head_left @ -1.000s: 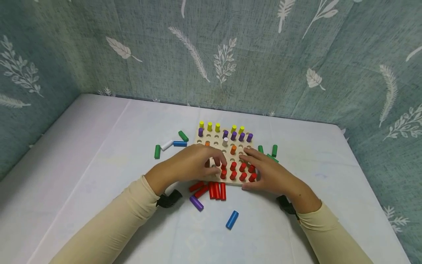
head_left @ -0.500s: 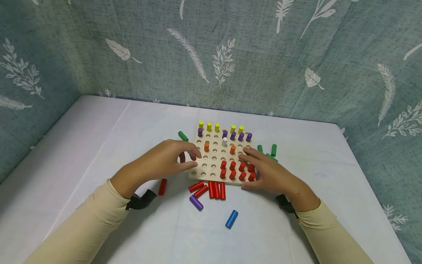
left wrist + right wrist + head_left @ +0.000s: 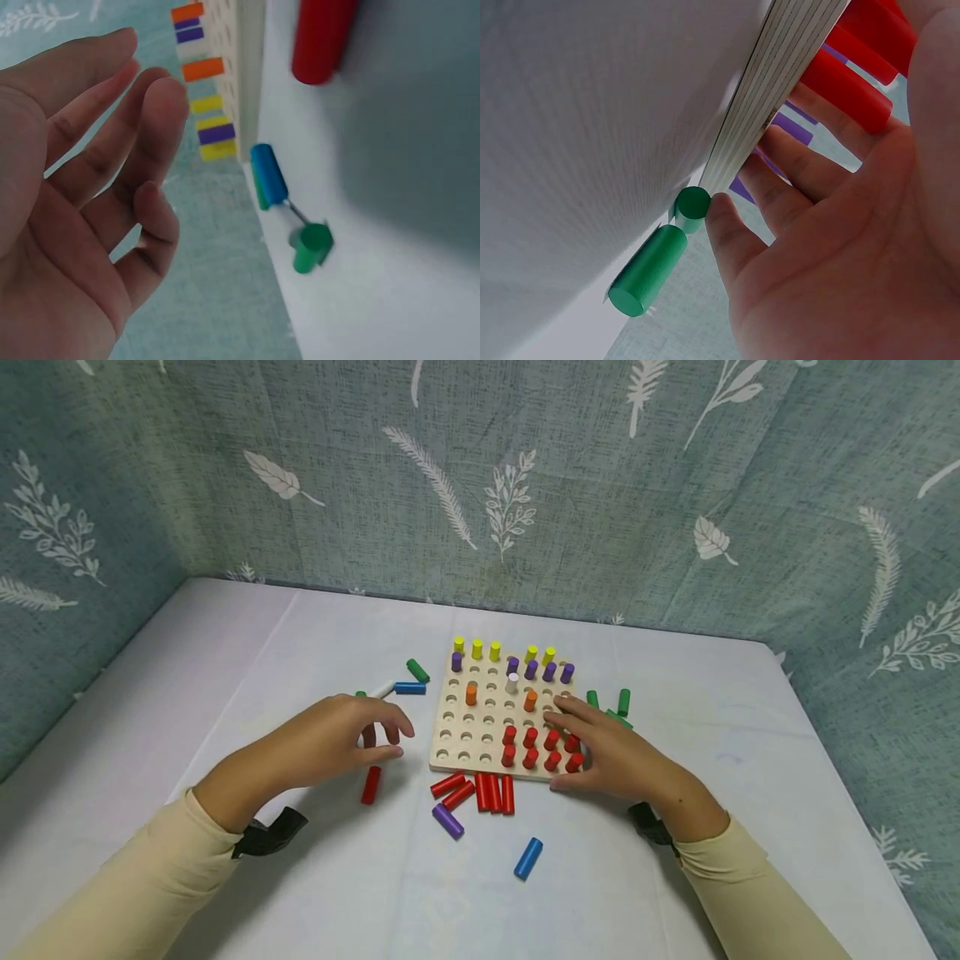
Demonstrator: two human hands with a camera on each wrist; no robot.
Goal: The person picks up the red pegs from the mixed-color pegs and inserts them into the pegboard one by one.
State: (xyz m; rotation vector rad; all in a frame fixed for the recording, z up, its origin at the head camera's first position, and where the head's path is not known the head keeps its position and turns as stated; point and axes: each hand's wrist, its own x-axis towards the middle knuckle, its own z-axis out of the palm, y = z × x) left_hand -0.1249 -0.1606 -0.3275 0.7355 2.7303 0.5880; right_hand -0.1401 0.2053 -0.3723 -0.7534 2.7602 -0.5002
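A wooden pegboard [image 3: 450, 727] bears upright pegs: red ones [image 3: 530, 737] at its near right, orange ones [image 3: 471, 694] and a white one [image 3: 512, 682] in the middle, purple [image 3: 531, 669] and yellow ones [image 3: 477, 648] at the back. Left of the board my left hand [image 3: 326, 743] hovers with loosely bent fingers; the left wrist view shows nothing in its palm [image 3: 82, 217]. A loose red peg [image 3: 371, 785] lies just below it. My right hand [image 3: 618, 752] rests on the board's right side, its fingers touching the edge [image 3: 739, 112] in the right wrist view.
Several loose red pegs [image 3: 482, 792] and a purple peg [image 3: 447, 821] lie along the board's near edge. A blue peg [image 3: 528, 858] is nearer me. Green [image 3: 417, 671], blue [image 3: 410, 688] and white pegs [image 3: 383, 689] lie back left; green pegs [image 3: 624, 702] lie at the right.
My left hand has drawn back leftward from the red pegs on the board, uncovering the board's left part and a loose red peg. My right hand has stayed in place.
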